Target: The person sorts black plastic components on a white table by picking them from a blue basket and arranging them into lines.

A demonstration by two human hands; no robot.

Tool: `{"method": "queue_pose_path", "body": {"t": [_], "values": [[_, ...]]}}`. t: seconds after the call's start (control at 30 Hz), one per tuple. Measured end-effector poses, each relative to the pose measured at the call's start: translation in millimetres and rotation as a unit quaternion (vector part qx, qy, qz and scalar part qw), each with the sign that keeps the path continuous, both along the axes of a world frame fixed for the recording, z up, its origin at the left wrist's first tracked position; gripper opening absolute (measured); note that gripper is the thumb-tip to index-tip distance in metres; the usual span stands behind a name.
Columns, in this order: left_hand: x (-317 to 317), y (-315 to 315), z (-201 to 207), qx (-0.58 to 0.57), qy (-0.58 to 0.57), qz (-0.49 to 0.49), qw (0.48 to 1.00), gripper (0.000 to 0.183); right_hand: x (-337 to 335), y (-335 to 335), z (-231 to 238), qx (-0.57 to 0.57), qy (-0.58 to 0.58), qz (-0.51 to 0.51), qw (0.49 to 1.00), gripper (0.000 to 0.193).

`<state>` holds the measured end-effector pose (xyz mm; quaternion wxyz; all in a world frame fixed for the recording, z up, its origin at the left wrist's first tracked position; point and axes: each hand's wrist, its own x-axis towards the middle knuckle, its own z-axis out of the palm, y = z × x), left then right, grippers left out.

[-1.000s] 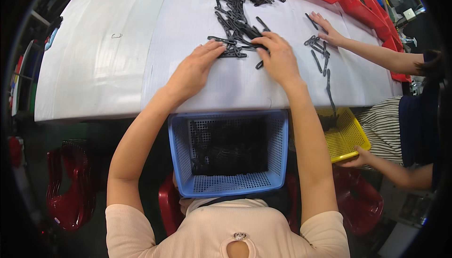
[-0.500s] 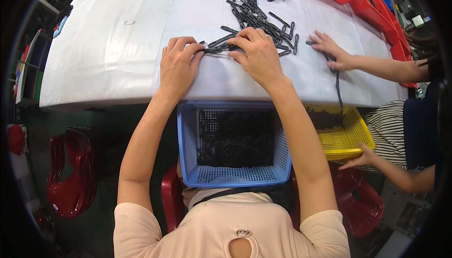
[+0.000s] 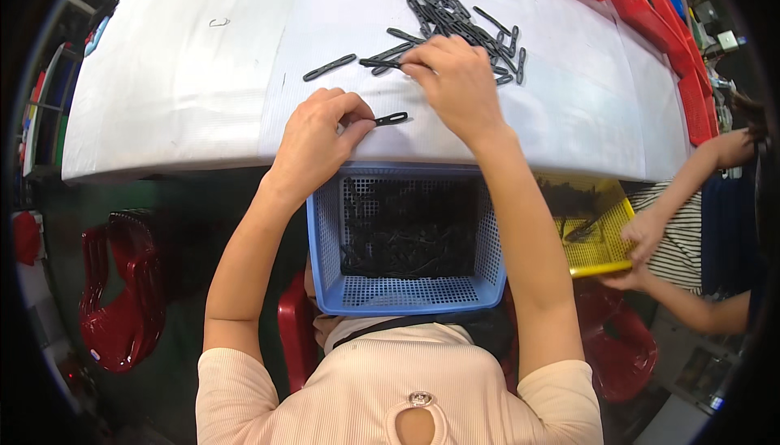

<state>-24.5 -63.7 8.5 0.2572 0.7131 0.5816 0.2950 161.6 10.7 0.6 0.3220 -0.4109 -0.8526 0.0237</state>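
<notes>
one black strip, left fingers; squiggle

– what's around your white table?
– i see red baskets along its right edge, a red chair on my side of its left end, another red chair below its right end.

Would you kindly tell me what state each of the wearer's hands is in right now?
Left hand: closed, holding a black slotted strip by one end.
Right hand: closed, pinching a second black strip.
</notes>
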Motion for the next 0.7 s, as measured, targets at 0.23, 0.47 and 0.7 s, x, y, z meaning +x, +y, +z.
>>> {"method": "queue_pose_path", "body": {"t": [0.23,0.47,0.7], "values": [[-31,29,-23,0.221,0.098,0.093,0.966,0.014,33,-16,25,-0.235,-0.002,0.010,0.972,0.014],[-39,39,-21,0.120,0.036,0.072,0.990,0.012,25,21,14,-0.083,-0.049,-0.006,0.995,0.014],[-22,26,-10,0.126,0.050,0.032,0.990,0.010,20,31,9,-0.044,-0.065,0.030,0.997,0.014]]}}
